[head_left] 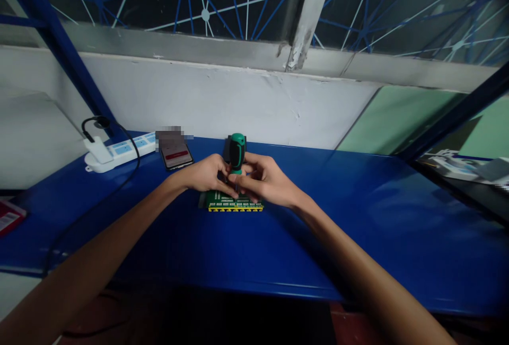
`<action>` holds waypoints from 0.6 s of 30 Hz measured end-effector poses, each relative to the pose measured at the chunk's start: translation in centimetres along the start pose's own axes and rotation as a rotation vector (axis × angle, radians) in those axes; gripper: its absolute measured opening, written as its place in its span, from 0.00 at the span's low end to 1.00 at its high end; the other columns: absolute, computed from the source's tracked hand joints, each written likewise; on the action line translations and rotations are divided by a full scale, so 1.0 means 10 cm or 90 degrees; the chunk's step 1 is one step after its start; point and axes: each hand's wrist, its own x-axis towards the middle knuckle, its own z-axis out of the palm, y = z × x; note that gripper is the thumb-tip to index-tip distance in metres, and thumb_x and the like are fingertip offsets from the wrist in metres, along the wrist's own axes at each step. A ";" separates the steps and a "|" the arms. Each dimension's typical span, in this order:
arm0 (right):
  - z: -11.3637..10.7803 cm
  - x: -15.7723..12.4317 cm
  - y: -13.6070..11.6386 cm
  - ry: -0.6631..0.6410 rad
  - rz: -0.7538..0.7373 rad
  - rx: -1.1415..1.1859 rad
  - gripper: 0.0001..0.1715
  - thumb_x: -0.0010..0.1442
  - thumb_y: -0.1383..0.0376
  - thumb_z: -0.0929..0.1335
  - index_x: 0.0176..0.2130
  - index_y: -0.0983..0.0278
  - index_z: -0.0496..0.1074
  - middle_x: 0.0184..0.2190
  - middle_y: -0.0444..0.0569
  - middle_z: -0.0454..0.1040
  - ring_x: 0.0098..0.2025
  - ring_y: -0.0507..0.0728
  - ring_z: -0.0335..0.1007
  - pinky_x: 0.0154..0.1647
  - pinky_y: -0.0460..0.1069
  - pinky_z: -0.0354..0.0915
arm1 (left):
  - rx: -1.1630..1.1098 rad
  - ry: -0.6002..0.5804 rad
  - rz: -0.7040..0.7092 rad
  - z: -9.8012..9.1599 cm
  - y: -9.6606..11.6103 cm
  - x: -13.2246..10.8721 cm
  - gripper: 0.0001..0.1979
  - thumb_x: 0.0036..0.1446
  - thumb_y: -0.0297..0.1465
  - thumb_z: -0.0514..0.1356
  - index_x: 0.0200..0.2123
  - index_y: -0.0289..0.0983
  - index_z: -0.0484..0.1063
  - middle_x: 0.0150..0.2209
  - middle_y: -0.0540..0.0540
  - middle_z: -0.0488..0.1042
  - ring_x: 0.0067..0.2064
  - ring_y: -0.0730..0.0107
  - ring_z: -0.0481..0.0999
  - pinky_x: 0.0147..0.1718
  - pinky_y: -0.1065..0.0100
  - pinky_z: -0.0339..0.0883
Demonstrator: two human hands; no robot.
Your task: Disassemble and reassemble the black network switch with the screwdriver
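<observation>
1. Between the two hands stands a screwdriver [237, 151], upright, its green-and-black handle uppermost; the right grip [271, 178] is closed around it, fingers bent about the lower end of the handle.
2. Facing it from the other side, the left grip [204, 172] has its fingers and thumb reaching in low beside the shaft; whether they are pinched on anything, I cannot tell.
3. Directly under both grips lies a green circuit board [234, 205], partly covered by the fingers, with a yellow strip [236, 209] along its near edge.
4. Just behind the screwdriver handle, beyond the grips, sits a dark object [226, 150], mostly hidden.
5. Beyond the left grip and to its left, a phone [178, 158] lies on the blue table [338, 202].
6. Farther left of that grip is a white power strip [123, 149] with a plug [98, 151] in it; a black cable [138, 160] curves from there.
7. Well left, near the table's side, lies a red item [10, 217].
8. Behind everything, past both grips, rises a white wall [222, 98].
</observation>
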 end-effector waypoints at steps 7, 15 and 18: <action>0.01 -0.01 0.00 0.027 0.006 -0.015 0.15 0.57 0.56 0.72 0.35 0.66 0.72 0.17 0.38 0.64 0.15 0.47 0.56 0.15 0.44 0.53 | 0.067 0.049 -0.061 0.06 0.05 0.00 0.16 0.44 0.39 0.71 0.18 0.33 0.74 0.16 0.54 0.64 0.21 0.79 0.61 0.19 0.73 0.51; 0.01 0.00 0.00 0.043 0.015 -0.033 0.16 0.56 0.55 0.73 0.30 0.66 0.72 0.15 0.36 0.60 0.16 0.46 0.54 0.15 0.44 0.51 | 0.067 0.008 -0.036 0.01 0.10 -0.01 0.13 0.47 0.37 0.69 0.22 0.33 0.75 0.21 0.52 0.69 0.24 0.76 0.65 0.24 0.73 0.57; 0.01 0.00 0.00 0.044 0.019 -0.047 0.15 0.56 0.56 0.72 0.31 0.67 0.73 0.15 0.37 0.60 0.15 0.46 0.54 0.15 0.44 0.50 | 0.075 -0.011 -0.021 -0.02 0.11 -0.01 0.12 0.48 0.36 0.68 0.21 0.34 0.75 0.20 0.53 0.69 0.24 0.77 0.64 0.24 0.73 0.57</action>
